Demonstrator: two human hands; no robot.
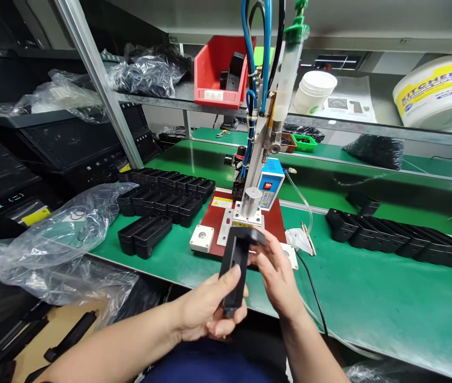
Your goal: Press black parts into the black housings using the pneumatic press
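Note:
In front of my body I hold a long black plastic housing (231, 282), tilted, with its hollow side facing me. My left hand (212, 303) is wrapped round its lower half, thumb on the near edge. My right hand (277, 268) pinches the wider upper end; some of its fingertips are hidden behind the part. Just beyond stands a bench press fixture with a metal cylinder (252, 199), a red-brown base plate (276, 218) and a white button box (202, 239) at its left front corner. A second white box is partly covered by my right hand.
Rows of black housings stand on the green bench (369, 298), left (162, 197) and right (401, 239). Clear plastic bags (58, 239) hang over the left edge. Blue hoses (268, 53) and a syringe (289, 74) rise above the fixture. A red bin (210, 74) sits on the shelf.

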